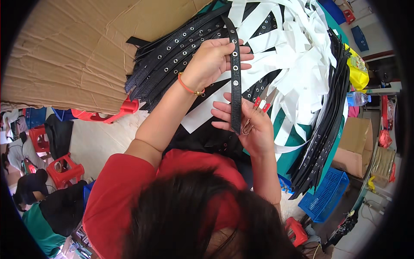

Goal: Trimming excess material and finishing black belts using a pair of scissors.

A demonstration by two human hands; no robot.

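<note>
A black leather-like strap (235, 93) with a row of silver eyelets runs lengthwise between my hands. My left hand (213, 58) pinches its upper part, thumb on top and fingers behind. Lower down, my right hand (256, 127) supports the plain end across its fingers. Tucked in the right palm is a small metal tool (246, 128) with a bent wire-like loop and red-and-white ends; it looks like thread snips, though the hand partly hides it. Beneath the hands lie many similar black eyelet straps (177, 54) and a heap of white strips (297, 56).
Brown cardboard (64, 52) covers the upper left. More black straps (319, 142) hang over the green table's (281, 129) right edge. Beyond stand a water bottle (358, 99), a cardboard box (355, 144) and a blue crate (325, 196). Red stools (64, 170) and people are at left.
</note>
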